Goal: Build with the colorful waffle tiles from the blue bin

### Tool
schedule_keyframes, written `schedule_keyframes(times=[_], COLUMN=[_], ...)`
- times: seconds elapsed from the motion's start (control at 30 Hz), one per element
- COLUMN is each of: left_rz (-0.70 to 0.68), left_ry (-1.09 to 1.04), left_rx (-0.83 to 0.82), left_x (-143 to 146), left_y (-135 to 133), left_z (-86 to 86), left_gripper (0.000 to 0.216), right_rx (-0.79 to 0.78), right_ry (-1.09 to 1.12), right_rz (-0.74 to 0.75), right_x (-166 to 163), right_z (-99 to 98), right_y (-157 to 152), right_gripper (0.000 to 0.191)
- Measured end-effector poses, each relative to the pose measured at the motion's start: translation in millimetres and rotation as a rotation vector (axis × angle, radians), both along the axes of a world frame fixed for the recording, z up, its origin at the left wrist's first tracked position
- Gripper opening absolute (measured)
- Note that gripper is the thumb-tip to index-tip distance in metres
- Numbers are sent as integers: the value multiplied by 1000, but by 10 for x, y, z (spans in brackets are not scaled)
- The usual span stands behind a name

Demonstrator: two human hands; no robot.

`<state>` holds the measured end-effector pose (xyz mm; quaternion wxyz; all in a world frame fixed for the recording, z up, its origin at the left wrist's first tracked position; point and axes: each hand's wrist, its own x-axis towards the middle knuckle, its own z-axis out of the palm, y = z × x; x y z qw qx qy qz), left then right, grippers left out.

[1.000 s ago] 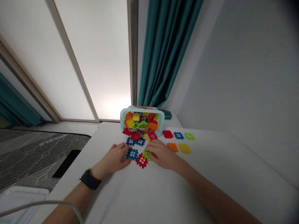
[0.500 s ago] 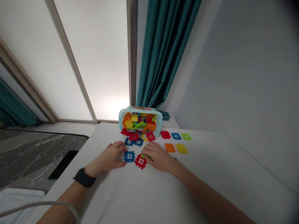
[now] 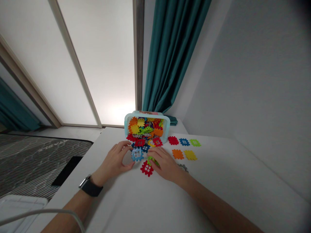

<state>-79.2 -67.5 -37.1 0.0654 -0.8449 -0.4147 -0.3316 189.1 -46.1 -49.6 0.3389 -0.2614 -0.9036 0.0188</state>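
Note:
My left hand is curled around a blue square window tile with notched edges, thumb on the near side and fingers on the far side. The tile is tilted and catches the light. Close by, my right hand has its fingers bent over a green tile, which is partly hidden under them. A red window tile lies on the table just in front of those fingers. Behind the hands, another blue window tile lies near the loose red tiles.
A light-blue tub lies on its side, with colourful tiles spilling out. On the right are red, blue, green, orange and yellow tiles. A grey piece is beside my right wrist.
The blue window tile has moved away from me and tilted up with my left hand. More of the green tile shows under my right hand, which has barely shifted.

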Motion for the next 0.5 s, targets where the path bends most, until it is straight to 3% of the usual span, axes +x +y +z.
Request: schedule_keyframes(times=[0.2,0.5], left_rz=[-29,-87], left_ry=[-35,-57], left_rx=[124,105], left_x=[176,302], left_y=[-101,-151], left_z=[49,53], left_gripper=[44,49], right_rx=[72,50], right_ry=[56,18], right_rz=[37,88], right_x=[-29,-29], right_z=[67,27], right_y=[-72,-47], right_gripper=[41,42])
